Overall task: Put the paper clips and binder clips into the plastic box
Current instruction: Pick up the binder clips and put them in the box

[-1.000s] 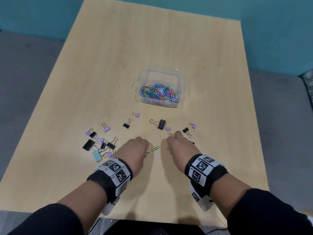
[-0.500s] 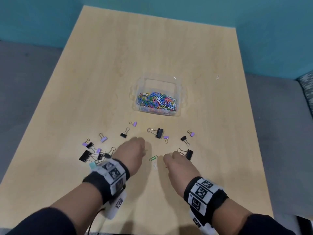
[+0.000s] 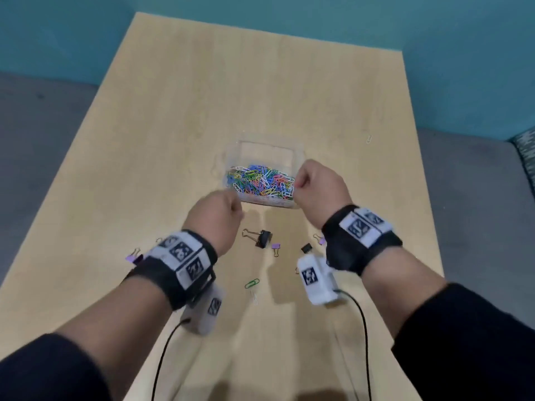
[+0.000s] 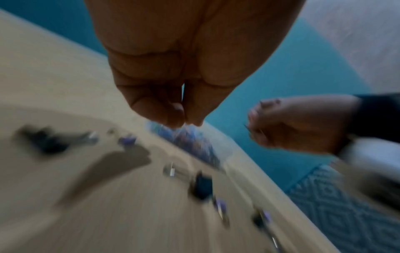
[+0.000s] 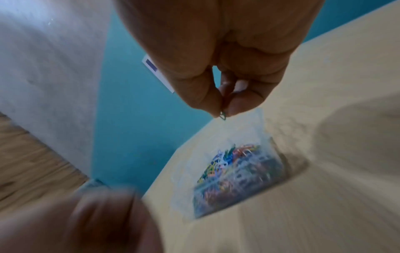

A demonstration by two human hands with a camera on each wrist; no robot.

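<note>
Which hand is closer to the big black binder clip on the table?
Left. The left hand is just up-left of the big black binder clip, by the plastic box's near corner; the right hand is farther, by the box's right side.

A big light wooden table [image 3: 179,117] fills the middle. Behind it stands a blue-green wall [image 3: 434,21]. Grey floor [image 3: 34,134] lies on both sides of the table. A bit of cloth with a diamond pattern [image 3: 525,146] peeks in at the right edge.
</note>
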